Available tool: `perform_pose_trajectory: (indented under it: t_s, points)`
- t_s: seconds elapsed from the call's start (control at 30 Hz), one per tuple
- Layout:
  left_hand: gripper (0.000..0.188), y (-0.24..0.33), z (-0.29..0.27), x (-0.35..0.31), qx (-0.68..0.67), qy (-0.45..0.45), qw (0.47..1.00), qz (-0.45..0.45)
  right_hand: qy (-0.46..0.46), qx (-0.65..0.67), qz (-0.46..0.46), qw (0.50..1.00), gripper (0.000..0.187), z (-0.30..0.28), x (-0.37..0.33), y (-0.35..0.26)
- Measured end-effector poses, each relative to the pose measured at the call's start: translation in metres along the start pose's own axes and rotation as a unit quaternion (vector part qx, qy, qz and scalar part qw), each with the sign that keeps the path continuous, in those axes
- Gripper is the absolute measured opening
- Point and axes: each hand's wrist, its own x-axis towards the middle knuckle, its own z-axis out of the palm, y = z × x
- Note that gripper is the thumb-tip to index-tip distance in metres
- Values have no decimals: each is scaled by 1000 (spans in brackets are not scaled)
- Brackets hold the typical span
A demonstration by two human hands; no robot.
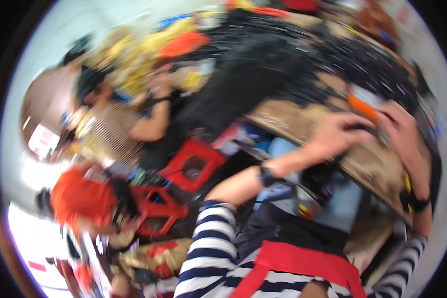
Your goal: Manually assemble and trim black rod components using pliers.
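My left hand [338, 132] reaches over a brown work surface [279, 117], its fingers bent and apart, with no thing visible in them. Close to its right, my right hand [401, 128] has its fingers curled at the near end of a long, flat orange thing [362, 106]. Blur keeps me from telling what kind of thing it is, or how firmly the fingers close on it. Beyond it lies a whitish patch [370, 95]. Dark bands circle both wrists. Between the hands, brown sheet-like material [373, 158] covers the surface.
Shiny black pieces [372, 67] lie heaped across the table's far side. A long black sheet [233, 89] stretches leftward. Red stools [192, 163] stand at the left. A person in a checked top [115, 130] works at the table; another in orange [82, 198] is nearer.
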Motion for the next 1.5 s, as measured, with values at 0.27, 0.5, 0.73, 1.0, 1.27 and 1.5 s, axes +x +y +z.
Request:
perform_pose_trajectory:
  t_s: [0.27,0.5,0.73,1.0,1.27,1.5]
  points:
    - [21,-5,10,14,-205,18,970,-131,19,-101,-110,989,46,-9,-36,-36]
    - [20,-7,9,15,-208,7,970,-128,17,-154,-125,980,50,-1,-39,-34]
    - [20,-8,6,14,-210,13,969,-127,-1,-151,-89,985,57,9,-45,-42]
    - [22,-9,5,12,-209,6,971,-119,31,-230,-211,949,35,-3,-22,-41]
    - [24,-14,-4,9,-215,-38,969,-117,17,38,-31,999,17,10,-20,-36]
    - [29,-12,-13,9,-230,-83,958,-151,54,-20,-159,986,15,12,-21,-40]
